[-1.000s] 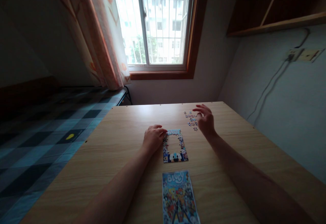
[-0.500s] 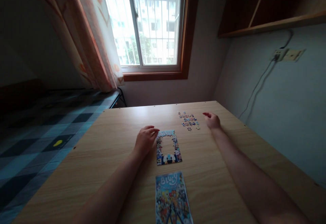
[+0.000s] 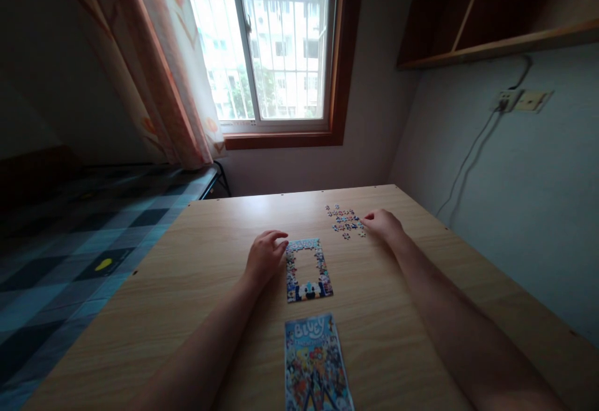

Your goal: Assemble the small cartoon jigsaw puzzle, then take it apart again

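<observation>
A partly assembled jigsaw puzzle (image 3: 322, 270) lies flat on the table, its border joined around a bare middle. At its upper left corner rests my left hand (image 3: 266, 252), open, with thumb and fingers apart. Farther back and to the right, several loose puzzle pieces (image 3: 345, 227) are laid out in rows. My right hand (image 3: 384, 222) is at the right edge of these pieces, thumb and fingertips pinched on a piece there. The fingers partly hide that piece. A picture sheet (image 3: 316, 361) lettered "Bluey" lies nearest to me, below the puzzle.
The wooden table (image 3: 210, 311) runs back toward a window (image 3: 281, 49) with a patterned curtain (image 3: 159, 87) at its left. A bed (image 3: 116, 230) with a checked cover stands along the left. On the right wall are a socket (image 3: 508, 99) with a cord and a shelf (image 3: 496, 43).
My right hand has moved left, from beside the loose pieces to their right edge. My left hand stays at the puzzle's corner, its fingers slightly shifted. The view has shifted a little.
</observation>
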